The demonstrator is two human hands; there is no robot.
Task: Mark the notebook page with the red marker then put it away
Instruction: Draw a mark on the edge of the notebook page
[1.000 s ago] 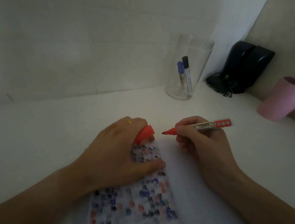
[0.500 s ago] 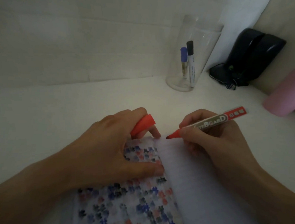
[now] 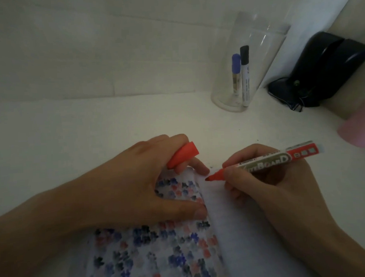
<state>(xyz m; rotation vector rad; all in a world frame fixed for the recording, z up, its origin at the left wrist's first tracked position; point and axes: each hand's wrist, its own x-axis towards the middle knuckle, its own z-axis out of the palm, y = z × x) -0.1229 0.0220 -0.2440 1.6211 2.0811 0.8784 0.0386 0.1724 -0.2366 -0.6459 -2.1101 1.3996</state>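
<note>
An open notebook (image 3: 240, 236) lies at the near edge of the white table, its flower-patterned cover (image 3: 153, 254) folded out to the left and a blank white page on the right. My left hand (image 3: 137, 186) presses the cover down and holds the red marker cap (image 3: 182, 155) between its fingers. My right hand (image 3: 271, 189) grips the uncapped red marker (image 3: 264, 161). The marker's tip rests at the top left corner of the white page.
A clear plastic cup (image 3: 249, 64) with a blue and a black marker stands at the back right. A black device (image 3: 329, 69) with cables sits in the right corner. A pink cup (image 3: 359, 126) lies at the right edge.
The red marker's tip has come down from above the table onto the top of the white page. My left hand stays on the cover with the cap.
</note>
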